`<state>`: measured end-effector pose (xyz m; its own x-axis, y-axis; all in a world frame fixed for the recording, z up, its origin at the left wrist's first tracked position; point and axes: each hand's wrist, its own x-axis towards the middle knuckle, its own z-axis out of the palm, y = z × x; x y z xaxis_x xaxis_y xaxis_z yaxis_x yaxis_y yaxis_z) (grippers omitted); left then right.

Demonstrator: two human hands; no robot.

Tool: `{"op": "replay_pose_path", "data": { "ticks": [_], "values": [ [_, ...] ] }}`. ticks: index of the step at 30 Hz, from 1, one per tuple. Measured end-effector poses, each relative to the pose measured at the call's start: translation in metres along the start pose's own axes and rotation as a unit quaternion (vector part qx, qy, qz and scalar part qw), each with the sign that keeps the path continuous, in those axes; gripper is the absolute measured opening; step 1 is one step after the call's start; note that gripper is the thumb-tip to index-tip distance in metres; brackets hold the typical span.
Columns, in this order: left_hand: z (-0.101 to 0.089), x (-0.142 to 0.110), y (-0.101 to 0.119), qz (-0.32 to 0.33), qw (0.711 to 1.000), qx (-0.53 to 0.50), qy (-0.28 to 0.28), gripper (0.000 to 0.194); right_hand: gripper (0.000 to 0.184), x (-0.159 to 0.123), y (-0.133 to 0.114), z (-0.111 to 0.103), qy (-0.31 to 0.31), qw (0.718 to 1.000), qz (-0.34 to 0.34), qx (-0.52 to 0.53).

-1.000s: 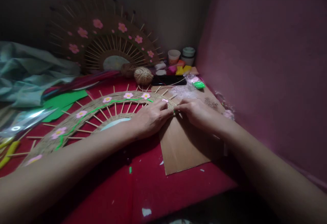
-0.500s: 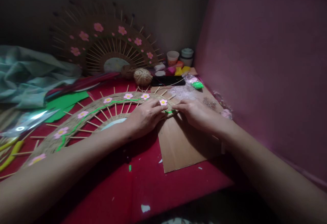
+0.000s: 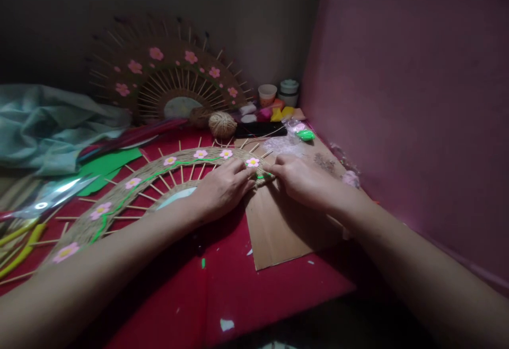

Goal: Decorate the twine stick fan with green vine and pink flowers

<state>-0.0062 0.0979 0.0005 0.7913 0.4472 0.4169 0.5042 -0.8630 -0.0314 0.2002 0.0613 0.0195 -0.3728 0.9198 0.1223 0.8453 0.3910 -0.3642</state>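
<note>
A half-round woven fan (image 3: 153, 167) of twine and thin sticks lies on the red table, with pink flowers (image 3: 170, 161) along its band. A thin green strand (image 3: 159, 171), seemingly soft clay, winds along the band below them. My left hand (image 3: 222, 184) rests on the fan's right part, fingers curled over the band's inner edge. At the fan's right end, my right hand (image 3: 298, 176) is closed, thumb and forefinger pinched at the green strand's tip. The fingertips of both hands nearly meet there. My left forearm covers the fan's lower left.
Cardboard (image 3: 278, 232) lies under the fan's right end. Behind are a twine ball (image 3: 222, 124), a black phone-like slab (image 3: 262, 129), cups (image 3: 268, 93) and a second flowered fan (image 3: 183, 73). Yellow-handled pliers (image 3: 24, 248) and a teal cloth (image 3: 55, 121) are left; a pink wall (image 3: 409, 99) bounds the right.
The camera view has shifted slightly, so the background sits lower. My hands stay at the fan's right end, with small finger movements along the green strand.
</note>
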Motion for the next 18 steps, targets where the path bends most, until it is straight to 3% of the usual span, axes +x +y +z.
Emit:
{"op": "replay_pose_path", "data": {
  "ticks": [4, 12, 18],
  "values": [
    [-0.001, 0.002, -0.001, -0.001, 0.999, 0.017, -0.031, 0.025, 0.021, 0.002, -0.001, 0.006, 0.005, 0.999, 0.013, 0.04],
    [-0.002, 0.003, 0.003, 0.014, 0.995, 0.066, -0.068, 0.021, 0.025, 0.003, -0.011, 0.006, -0.006, 0.995, -0.092, -0.031],
    [-0.001, 0.002, 0.002, -0.018, 0.998, 0.047, -0.037, 0.022, 0.028, 0.004, -0.003, 0.002, -0.025, 0.997, -0.07, -0.036]
  ]
}}
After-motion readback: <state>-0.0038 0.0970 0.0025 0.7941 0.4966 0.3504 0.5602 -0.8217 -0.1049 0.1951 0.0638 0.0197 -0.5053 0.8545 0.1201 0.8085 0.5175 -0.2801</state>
